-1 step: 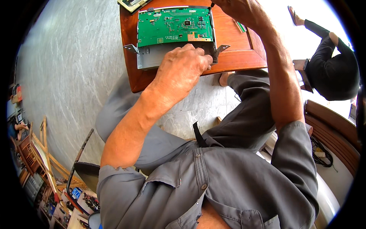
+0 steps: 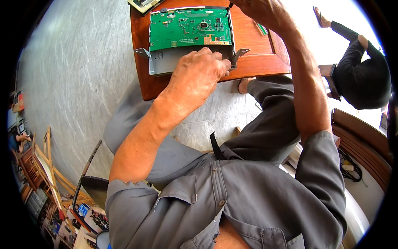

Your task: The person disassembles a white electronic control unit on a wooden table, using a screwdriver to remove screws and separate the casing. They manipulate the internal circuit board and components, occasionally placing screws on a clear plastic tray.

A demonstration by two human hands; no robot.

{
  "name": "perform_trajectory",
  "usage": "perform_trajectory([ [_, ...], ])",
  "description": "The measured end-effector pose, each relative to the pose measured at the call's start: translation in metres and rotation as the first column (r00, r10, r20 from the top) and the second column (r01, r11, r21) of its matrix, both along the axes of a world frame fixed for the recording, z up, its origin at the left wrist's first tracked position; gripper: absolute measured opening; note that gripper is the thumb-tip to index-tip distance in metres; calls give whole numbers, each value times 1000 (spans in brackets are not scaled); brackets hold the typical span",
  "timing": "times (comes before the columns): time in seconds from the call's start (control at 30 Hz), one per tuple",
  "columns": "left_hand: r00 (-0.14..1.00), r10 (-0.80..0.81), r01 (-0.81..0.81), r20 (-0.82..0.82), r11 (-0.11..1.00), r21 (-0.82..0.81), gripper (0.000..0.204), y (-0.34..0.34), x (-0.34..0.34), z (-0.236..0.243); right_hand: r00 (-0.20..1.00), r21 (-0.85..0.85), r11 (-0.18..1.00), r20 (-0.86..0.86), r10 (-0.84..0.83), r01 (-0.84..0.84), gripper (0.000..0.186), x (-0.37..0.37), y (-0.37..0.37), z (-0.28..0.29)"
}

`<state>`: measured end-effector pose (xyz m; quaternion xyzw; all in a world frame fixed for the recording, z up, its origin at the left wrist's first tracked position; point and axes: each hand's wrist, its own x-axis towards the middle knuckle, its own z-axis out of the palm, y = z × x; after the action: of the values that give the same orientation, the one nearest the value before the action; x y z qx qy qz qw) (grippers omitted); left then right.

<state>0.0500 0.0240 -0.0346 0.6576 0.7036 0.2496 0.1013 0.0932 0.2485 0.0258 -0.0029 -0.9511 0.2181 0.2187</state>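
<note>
A green circuit board (image 2: pixel 186 29) lies in a grey metal chassis (image 2: pixel 166 62) with a bracket sticking out on each side. My left hand (image 2: pixel 202 68) is closed at the chassis's near edge, toward its right side; its fingertips are partly hidden. At the far right corner of the board, my right hand (image 2: pixel 265 13) is closed on a thin dark screwdriver (image 2: pixel 229 6). The tool's tip points down at the corner, and the upper frame edge cuts off part of this hand.
The chassis rests on a reddish-brown wooden table (image 2: pixel 265 58). A small green-and-white piece (image 2: pixel 261 28) lies right of it, another electronic part (image 2: pixel 144 5) at the far left. A person in black (image 2: pixel 360 74) sits at the right. Wooden frames (image 2: pixel 49 166) and clutter stand at the lower left.
</note>
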Motion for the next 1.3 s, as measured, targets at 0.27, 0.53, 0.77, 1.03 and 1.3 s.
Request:
perform_trajectory([
  [0.27,985,-24,37,171,996,-75,13,-1,-14,13,998,-19,1000,67,24,-23,10,-1,5,-3],
  [0.53,774,218,-315,595,947,63,30,44,-52,54,999,81,996,-22,-26,28,9,1,0,-1],
  [0.77,622,-105,-69,776,980,188,20,94,-70,32,984,-216,961,-2,-178,174,17,1,3,-8],
  [1.03,540,-170,-37,824,974,224,16,98,-76,30,921,297,916,-358,-153,268,31,6,10,-28],
  [1.3,510,-231,56,828,970,237,18,111,-80,20,981,-308,952,-182,-59,1,42,9,-4,-20],
])
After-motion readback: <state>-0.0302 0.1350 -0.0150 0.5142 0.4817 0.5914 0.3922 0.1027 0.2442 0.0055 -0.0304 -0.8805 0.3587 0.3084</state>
